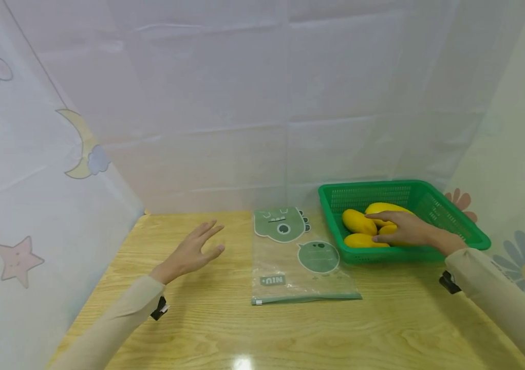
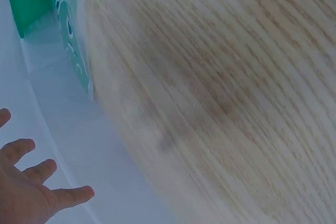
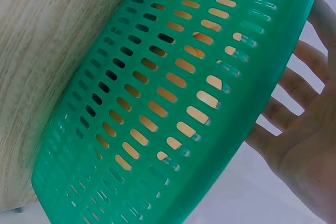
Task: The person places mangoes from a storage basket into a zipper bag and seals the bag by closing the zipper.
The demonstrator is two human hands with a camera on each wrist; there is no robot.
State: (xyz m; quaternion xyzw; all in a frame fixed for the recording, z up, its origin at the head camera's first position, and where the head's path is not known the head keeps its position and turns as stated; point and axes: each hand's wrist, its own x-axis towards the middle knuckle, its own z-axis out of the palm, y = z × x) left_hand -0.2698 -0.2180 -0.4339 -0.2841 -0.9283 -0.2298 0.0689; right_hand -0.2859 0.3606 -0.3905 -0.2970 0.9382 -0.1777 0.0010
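Note:
My right hand [image 1: 403,228] reaches over the near rim of a green plastic basket [image 1: 463,221], its fingers spread just above several yellow mangoes [image 1: 358,222]. In the right wrist view the perforated basket wall [image 3: 173,95] hides the fingertips, while the palm and finger bases show beyond the rim. My left hand [image 1: 193,252] hovers above the table at the left, fingers apart and holding nothing. Between both hands a clear zip bag [image 1: 281,262] printed with green cartoon dinosaurs lies flat, its slider edge toward me.
The wooden table [image 1: 188,329] runs up to a white sheet [image 1: 225,128] hung behind it. Printed sheets also stand at the left and right, the right one close to the basket. A dark band sits at each sleeve cuff [image 1: 458,272].

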